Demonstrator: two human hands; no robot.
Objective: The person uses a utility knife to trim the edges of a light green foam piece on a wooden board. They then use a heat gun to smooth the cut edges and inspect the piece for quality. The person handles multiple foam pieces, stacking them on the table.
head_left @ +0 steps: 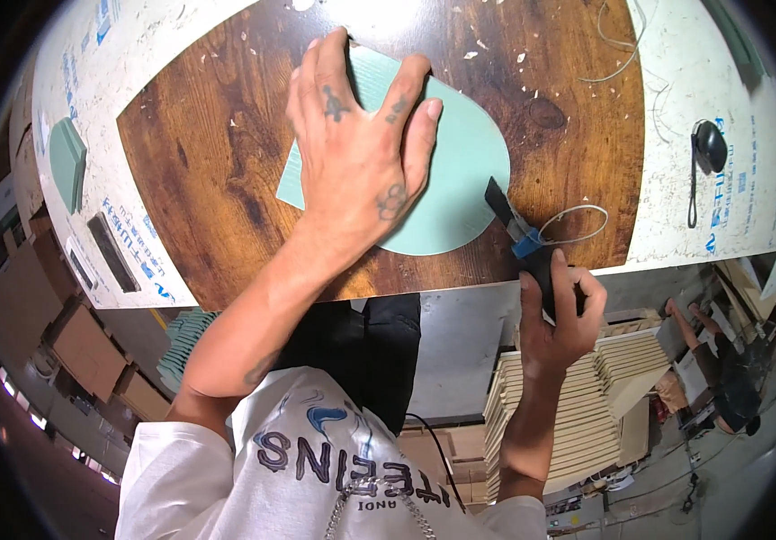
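A pale green panel (pixel 464 171) with one rounded end and a ribbed straight end lies flat on a dark wood-grain board (pixel 217 153). My left hand (pixel 352 148) presses on the panel's left part, palm down, fingers stretched out and apart. At the board's near edge, my right hand (pixel 560 310) is closed around the black handle of a utility knife (pixel 524 241) with a blue collar. Its dark blade points up and left, by the panel's rounded edge; whether it touches cannot be told. A thin pale strip (pixel 586 209) loops out beside the blue collar.
Under the board is a white tabletop (pixel 676 90). It bears green pieces (pixel 67 162) and a dark bar (pixel 112 252) at left, a black mouse-shaped object (pixel 710 147) at right. Thin offcuts (pixel 626 54) curl far right. Stacked slats (pixel 577 396) stand below; another person (pixel 721 378) is at lower right.
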